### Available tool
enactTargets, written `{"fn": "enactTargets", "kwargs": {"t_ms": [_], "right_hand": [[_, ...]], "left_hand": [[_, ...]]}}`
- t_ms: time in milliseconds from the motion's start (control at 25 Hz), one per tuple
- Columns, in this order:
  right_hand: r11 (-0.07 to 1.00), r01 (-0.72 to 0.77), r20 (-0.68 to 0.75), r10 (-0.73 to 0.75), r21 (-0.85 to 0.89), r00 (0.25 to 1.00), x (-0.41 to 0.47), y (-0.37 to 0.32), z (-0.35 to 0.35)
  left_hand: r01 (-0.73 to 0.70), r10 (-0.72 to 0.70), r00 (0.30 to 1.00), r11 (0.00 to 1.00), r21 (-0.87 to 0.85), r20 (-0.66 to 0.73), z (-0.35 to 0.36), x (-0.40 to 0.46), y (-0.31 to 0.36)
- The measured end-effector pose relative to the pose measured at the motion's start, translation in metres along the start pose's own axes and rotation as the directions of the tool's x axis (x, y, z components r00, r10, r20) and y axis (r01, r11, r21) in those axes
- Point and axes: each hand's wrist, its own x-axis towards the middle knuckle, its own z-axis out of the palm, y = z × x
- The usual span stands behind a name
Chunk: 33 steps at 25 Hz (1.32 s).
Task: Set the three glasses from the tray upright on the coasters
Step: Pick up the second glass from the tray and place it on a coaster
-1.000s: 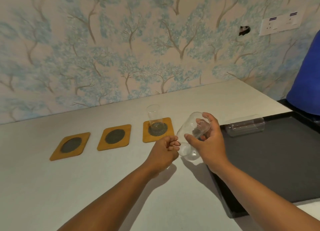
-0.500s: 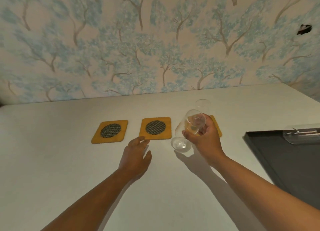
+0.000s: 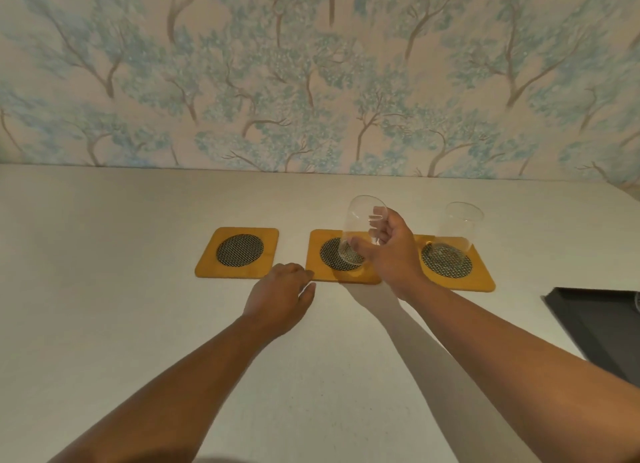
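Observation:
Three yellow wooden coasters with dark mesh centres lie in a row on the white table: the left coaster (image 3: 239, 253), the middle coaster (image 3: 322, 268) and the right coaster (image 3: 478, 275). A clear glass (image 3: 457, 234) stands upright on the right coaster. My right hand (image 3: 391, 251) grips a second clear glass (image 3: 360, 230), nearly upright, its base at the middle coaster's mesh. My left hand (image 3: 282, 294) rests on the table, fingertips touching the middle coaster's front left corner. The third glass is out of view.
The black tray (image 3: 595, 320) shows only its left corner at the right edge of the view. A wall with blue tree wallpaper (image 3: 311, 81) closes off the back of the table. Bare white table surface (image 3: 104, 272) lies to the left and in front.
My right hand has carried the glass left onto the middle coaster and turned it from tilted to nearly upright. My left hand has slid forward to the coaster's corner. The view has panned left.

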Motion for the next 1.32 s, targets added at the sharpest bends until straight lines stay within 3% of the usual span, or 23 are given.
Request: {"fn": "enactTargets", "kwargs": {"t_ms": [680,1320], "right_hand": [[0.998,-0.027,0.071,0.031,-0.048,0.997,0.036,0.030,0.020],[0.993,-0.020,0.002,0.020,-0.113,1.000,0.033,0.028,0.027]], "left_hand": [[0.028,-0.027,0.998,0.999,0.019,-0.048,0.011,0.002,-0.007],[0.023,-0.020,0.999,0.997,0.073,-0.033,0.008,0.002,-0.004]]}}
